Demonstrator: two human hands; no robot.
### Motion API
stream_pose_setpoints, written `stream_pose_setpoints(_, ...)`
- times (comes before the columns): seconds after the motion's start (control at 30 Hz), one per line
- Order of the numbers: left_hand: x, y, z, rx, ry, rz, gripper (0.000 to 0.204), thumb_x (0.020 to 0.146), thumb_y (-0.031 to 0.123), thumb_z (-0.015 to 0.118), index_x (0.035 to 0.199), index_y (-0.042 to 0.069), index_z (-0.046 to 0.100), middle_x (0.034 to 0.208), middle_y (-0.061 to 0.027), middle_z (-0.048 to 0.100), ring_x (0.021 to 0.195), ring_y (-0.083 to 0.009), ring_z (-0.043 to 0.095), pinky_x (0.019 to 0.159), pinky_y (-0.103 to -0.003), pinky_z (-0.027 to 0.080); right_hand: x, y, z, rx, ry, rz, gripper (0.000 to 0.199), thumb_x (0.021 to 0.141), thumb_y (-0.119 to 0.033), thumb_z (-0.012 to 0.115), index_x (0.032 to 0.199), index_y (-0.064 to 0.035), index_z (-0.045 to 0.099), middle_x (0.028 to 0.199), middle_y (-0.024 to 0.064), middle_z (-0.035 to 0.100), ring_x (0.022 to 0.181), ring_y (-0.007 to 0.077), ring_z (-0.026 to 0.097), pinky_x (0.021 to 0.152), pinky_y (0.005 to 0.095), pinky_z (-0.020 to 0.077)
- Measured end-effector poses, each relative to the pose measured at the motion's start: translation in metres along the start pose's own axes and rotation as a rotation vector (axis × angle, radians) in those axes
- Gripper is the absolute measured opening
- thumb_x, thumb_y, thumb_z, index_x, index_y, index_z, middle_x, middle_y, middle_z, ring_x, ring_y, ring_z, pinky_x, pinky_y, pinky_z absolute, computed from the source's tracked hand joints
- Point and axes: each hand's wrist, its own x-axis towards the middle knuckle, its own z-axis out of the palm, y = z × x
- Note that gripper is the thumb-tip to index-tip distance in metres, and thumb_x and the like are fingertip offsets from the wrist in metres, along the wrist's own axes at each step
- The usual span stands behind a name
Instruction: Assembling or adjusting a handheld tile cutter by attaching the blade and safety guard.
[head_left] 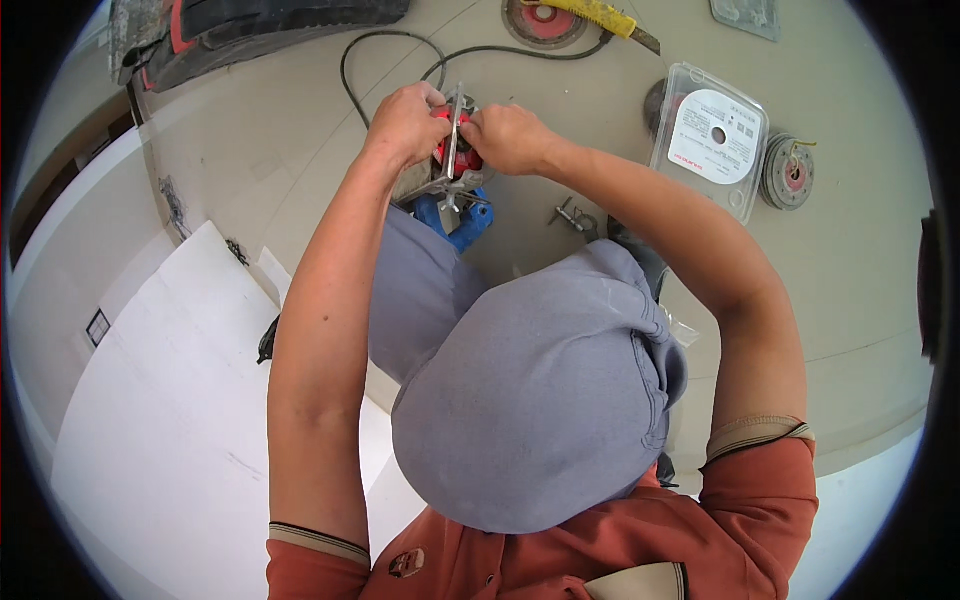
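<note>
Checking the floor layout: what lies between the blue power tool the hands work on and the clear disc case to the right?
In the head view, a small metal wrench-like piece lies on the floor between the blue power tool and the clear disc case.

The power tool point(455, 170) is largely covered by the left hand point(405, 125) and right hand point(510, 138); its grip cannot be made out. Beyond the hands, a grinding disc point(545, 20) is cut off by the upper edge.

your hands are gripping a red and silver power tool point(452, 150) with a blue body; you're wearing grey trousers point(530, 390) and an orange shirt point(620, 545), kneeling on a beige floor point(270, 130).
</note>
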Motion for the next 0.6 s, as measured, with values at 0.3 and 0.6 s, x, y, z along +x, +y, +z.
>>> stream_pose_setpoints(0.3,-0.005,0.007,-0.005,0.045,-0.007,-0.029,0.038,0.075,0.016,0.078,0.107,-0.003,0.07,0.093,-0.0185,0.073,0.086,-0.0266,0.071,0.078,-0.036,0.055,-0.008,-0.002,-0.012,-0.028,0.062,-0.155,0.024,0.092,-0.024,0.063,0.095,-0.0018,0.071,0.089,0.0225,0.071,0.087,0.043,0.067,0.08,0.051,0.0522)
stream_pose_setpoints(0.6,-0.005,0.005,-0.007,0.054,-0.005,-0.03,0.04,0.075,0.02,0.079,0.108,-0.001,0.07,0.095,-0.0196,0.073,0.088,-0.0295,0.071,0.079,-0.038,0.055,-0.004,-0.004,-0.015,0.023,0.09,-0.095,0.016,0.087,-0.017,0.07,0.091,-0.0021,0.075,0.082,0.0192,0.072,0.081,0.0367,0.069,0.076,0.0449,0.0545)
